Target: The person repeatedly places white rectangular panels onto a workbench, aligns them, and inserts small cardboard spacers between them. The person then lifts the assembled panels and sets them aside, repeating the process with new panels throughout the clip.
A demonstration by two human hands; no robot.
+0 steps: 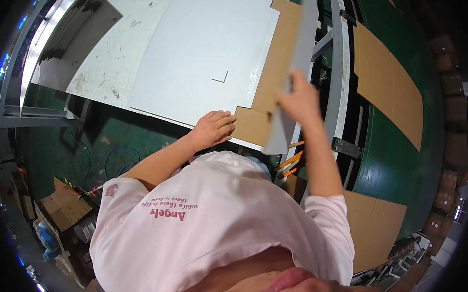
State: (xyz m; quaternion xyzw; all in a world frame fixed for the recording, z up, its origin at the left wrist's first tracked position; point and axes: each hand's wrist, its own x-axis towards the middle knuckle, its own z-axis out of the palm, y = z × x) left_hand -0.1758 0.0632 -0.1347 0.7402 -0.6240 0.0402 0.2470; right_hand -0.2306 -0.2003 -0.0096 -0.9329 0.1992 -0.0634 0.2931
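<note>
A white sheet of board (203,48) lies on the worktable, with a small L-shaped slit near its right side. Brown cardboard (254,125) shows along its right edge and near corner. My left hand (212,129) rests with flattened fingers on that near corner, holding nothing. To the right, a long grey-white cardboard flap (281,129) stands raised at a steep angle. My right hand (300,99) grips the flap's edge, thumb on its left face; the other fingers are partly hidden and a little blurred by motion.
A metal rail (343,63) runs along the table's right side, beside a green conveyor belt (383,163) carrying brown cardboard sheets (390,82). Orange sticks (291,162) stand below my right hand. Cut cardboard boxes (67,208) sit at lower left, and a blue hose (120,157) lies on the floor.
</note>
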